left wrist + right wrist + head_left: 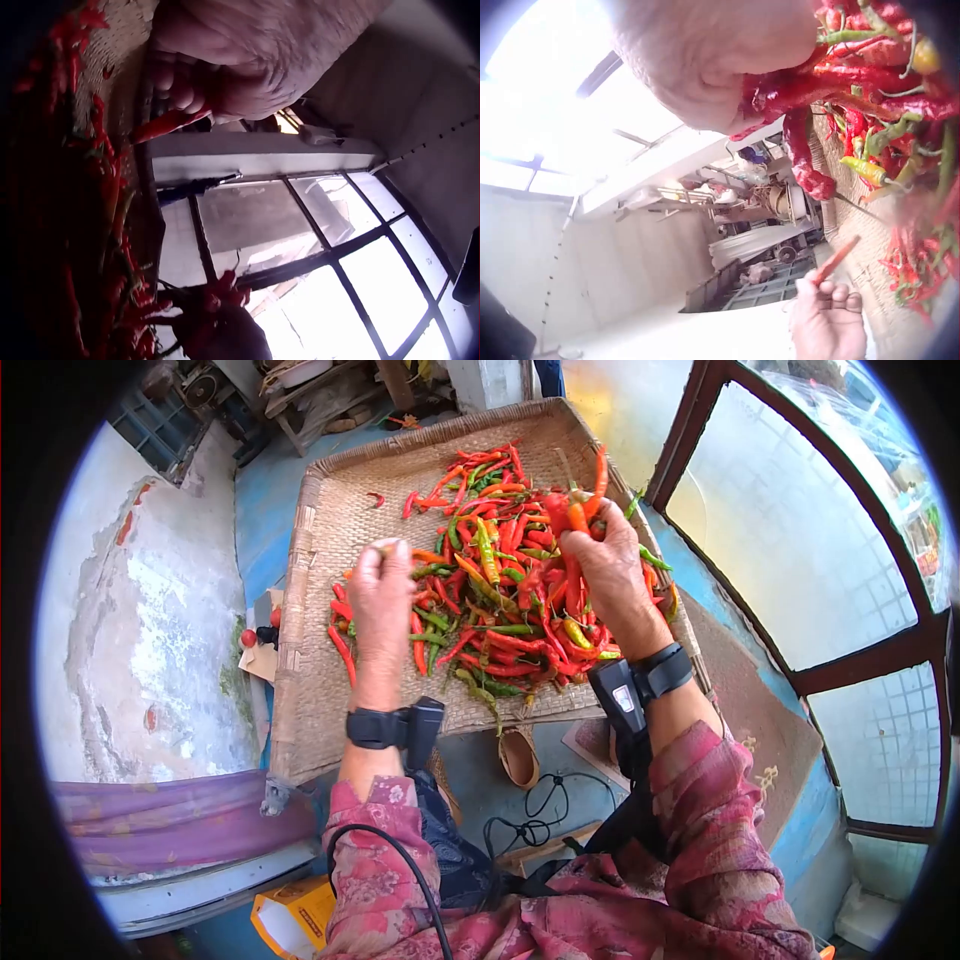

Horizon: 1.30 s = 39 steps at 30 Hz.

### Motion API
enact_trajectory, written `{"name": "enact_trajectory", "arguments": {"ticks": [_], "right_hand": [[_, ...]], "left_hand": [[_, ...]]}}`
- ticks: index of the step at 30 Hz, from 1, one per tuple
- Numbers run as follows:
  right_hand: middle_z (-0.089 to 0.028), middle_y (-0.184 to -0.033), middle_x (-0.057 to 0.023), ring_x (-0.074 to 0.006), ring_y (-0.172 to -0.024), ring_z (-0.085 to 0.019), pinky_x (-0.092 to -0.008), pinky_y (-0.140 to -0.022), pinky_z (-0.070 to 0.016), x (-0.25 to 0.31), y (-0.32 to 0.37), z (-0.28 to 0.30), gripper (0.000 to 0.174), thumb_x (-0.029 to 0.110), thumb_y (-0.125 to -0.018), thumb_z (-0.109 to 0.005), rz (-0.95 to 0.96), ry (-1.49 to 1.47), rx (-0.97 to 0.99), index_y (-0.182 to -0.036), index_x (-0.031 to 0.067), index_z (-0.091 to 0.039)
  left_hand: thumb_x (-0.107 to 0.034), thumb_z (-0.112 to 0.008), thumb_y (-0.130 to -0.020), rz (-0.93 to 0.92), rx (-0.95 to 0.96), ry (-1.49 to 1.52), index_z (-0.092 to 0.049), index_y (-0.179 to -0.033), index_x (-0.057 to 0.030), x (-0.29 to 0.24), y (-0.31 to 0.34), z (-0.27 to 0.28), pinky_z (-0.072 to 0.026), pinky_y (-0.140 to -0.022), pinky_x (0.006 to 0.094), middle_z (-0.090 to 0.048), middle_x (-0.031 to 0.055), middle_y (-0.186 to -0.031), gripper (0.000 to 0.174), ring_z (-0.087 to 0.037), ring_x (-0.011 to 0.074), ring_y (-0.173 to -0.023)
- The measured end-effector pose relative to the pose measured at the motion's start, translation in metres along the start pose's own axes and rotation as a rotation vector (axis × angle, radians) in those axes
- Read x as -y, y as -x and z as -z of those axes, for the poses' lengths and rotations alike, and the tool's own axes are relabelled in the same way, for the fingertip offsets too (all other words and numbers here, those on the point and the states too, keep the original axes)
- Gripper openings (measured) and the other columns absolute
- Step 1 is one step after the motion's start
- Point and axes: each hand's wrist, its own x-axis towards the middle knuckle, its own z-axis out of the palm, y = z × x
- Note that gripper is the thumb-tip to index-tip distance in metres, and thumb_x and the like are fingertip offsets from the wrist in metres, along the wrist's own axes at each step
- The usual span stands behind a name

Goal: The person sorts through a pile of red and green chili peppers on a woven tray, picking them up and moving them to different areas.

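Note:
Over the left part of the woven tray (325,530), my left hand (382,600) pinches an orange-red pepper (425,556); the left wrist view shows this pepper (171,124) below its curled fingers. My right hand (612,565) grips several red and orange peppers (598,485) above the right side of the pile. In the right wrist view a wrinkled red pepper (808,161) hangs from that hand. The pile (510,600) mixes red, green and yellow peppers. A smaller cluster (490,470) lies toward the tray's far side.
A framed window (800,510) stands at the right and a worn white wall (150,630) at the left. Below the tray are a brown shoe (518,758), a black cable (530,825) and a yellow box (295,915). Red round items (248,638) lie left of the tray.

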Motion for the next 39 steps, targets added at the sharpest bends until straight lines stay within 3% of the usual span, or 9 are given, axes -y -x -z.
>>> {"name": "enact_trajectory", "arguments": {"ticks": [6, 8, 14, 17, 26, 30, 31, 33, 39], "right_hand": [[-0.059, -0.089, -0.0067, -0.016, -0.072, -0.061, -0.0282, -0.06, -0.0537, -0.017, -0.008, 0.003, 0.032, -0.004, -0.079, -0.057, -0.154, -0.519, -0.134, -0.109, 0.0021, -0.051], [-0.06, -0.094, -0.0059, -0.0141, -0.077, -0.06, -0.0302, -0.067, -0.0554, -0.015, -0.005, -0.004, 0.031, -0.001, -0.083, -0.059, -0.164, -0.508, -0.108, -0.112, 0.0049, -0.051], [-0.06, -0.089, -0.0045, -0.0121, -0.072, -0.059, -0.0256, -0.059, -0.0513, -0.018, 0.006, -0.026, 0.033, 0.001, -0.082, -0.061, -0.169, -0.419, -0.032, -0.112, 0.0057, -0.052], [-0.058, -0.084, -0.0057, -0.0134, -0.067, -0.058, -0.0282, -0.057, -0.0509, -0.021, 0.003, -0.03, 0.031, 0.0, -0.078, -0.062, -0.147, -0.445, -0.084, -0.107, 0.0017, -0.051], [-0.059, -0.083, -0.0063, -0.0163, -0.069, -0.061, -0.0304, -0.06, -0.0545, -0.016, -0.014, -0.011, 0.025, -0.004, -0.079, -0.061, -0.234, -0.682, -0.283, -0.098, 0.0044, -0.048], [-0.062, -0.088, -0.0047, -0.0137, -0.074, -0.061, -0.0272, -0.063, -0.0534, -0.01, 0.002, -0.023, 0.028, 0.0, -0.078, -0.064, -0.157, -0.595, -0.094, -0.104, 0.0046, -0.054], [-0.061, -0.088, -0.0046, -0.0141, -0.072, -0.061, -0.027, -0.061, -0.0527, -0.006, 0.005, -0.026, 0.028, 0.0, -0.08, -0.064, -0.163, -0.544, -0.069, -0.105, 0.005, -0.053], [-0.061, -0.089, -0.0033, -0.0126, -0.073, -0.06, -0.0257, -0.063, -0.0511, -0.01, 0.008, -0.032, 0.032, 0.003, -0.08, -0.066, -0.117, -0.427, -0.019, -0.109, 0.0044, -0.054], [-0.062, -0.093, -0.0042, -0.0122, -0.083, -0.058, -0.0284, -0.074, -0.0496, -0.018, 0.017, -0.046, 0.035, 0.007, -0.077, -0.07, 0.099, -0.139, 0.077, -0.109, 0.002, -0.056]], "left_hand": [[-0.026, -0.06, -0.089, -0.482, -0.321, -1.005, -0.055, -0.115, 0.0002, 0.027, -0.008, 0.023, -0.0493, -0.07, 0.0297, -0.064, 0.0092, -0.089, 0.038, -0.061, 0.0167, -0.075], [-0.029, -0.062, -0.088, -0.194, 0.184, -0.268, -0.052, -0.121, 0.0, 0.009, 0.011, 0.001, -0.0497, -0.073, 0.0288, -0.064, 0.0113, -0.099, 0.045, -0.062, 0.0163, -0.079], [-0.023, -0.061, -0.089, 0.006, 0.514, 0.101, -0.055, -0.117, -0.0024, -0.015, 0.045, -0.039, -0.0474, -0.064, 0.0226, -0.063, 0.005, -0.084, 0.035, -0.057, 0.006, -0.072], [-0.019, -0.056, -0.092, -0.089, 0.4, -0.079, -0.061, -0.106, -0.0023, -0.011, 0.039, -0.038, -0.0467, -0.058, 0.0225, -0.06, 0.0014, -0.068, 0.023, -0.055, 0.0062, -0.06], [-0.021, -0.053, -0.093, -0.068, 0.081, -0.206, -0.059, -0.109, 0.0001, 0.001, 0.001, 0.032, -0.0474, -0.067, 0.0264, -0.062, 0.0067, -0.079, 0.027, -0.057, 0.0121, -0.07], [-0.025, -0.057, -0.088, -0.759, -0.329, -1.027, -0.055, -0.117, 0.0012, 0.01, -0.005, 0.037, -0.0479, -0.078, 0.0354, -0.063, 0.0184, -0.094, 0.039, -0.062, 0.0255, -0.085], [-0.031, -0.06, -0.087, -0.335, -0.077, -0.712, -0.057, -0.116, -0.0009, 0.005, 0.003, 0.031, -0.0483, -0.08, 0.0353, -0.064, 0.0164, -0.096, 0.042, -0.063, 0.0237, -0.088], [-0.031, -0.065, -0.085, -0.194, 0.199, -0.217, -0.063, -0.108, -0.0035, -0.005, 0.017, 0.005, -0.0501, -0.072, 0.0291, -0.067, 0.0092, -0.088, 0.035, -0.063, 0.0141, -0.078], [-0.019, -0.067, -0.084, -0.152, 0.381, -0.094, -0.059, -0.106, 0.0025, -0.019, 0.04, -0.042, -0.051, -0.067, 0.0268, -0.067, 0.0111, -0.086, 0.032, -0.063, 0.0123, -0.076]]}}
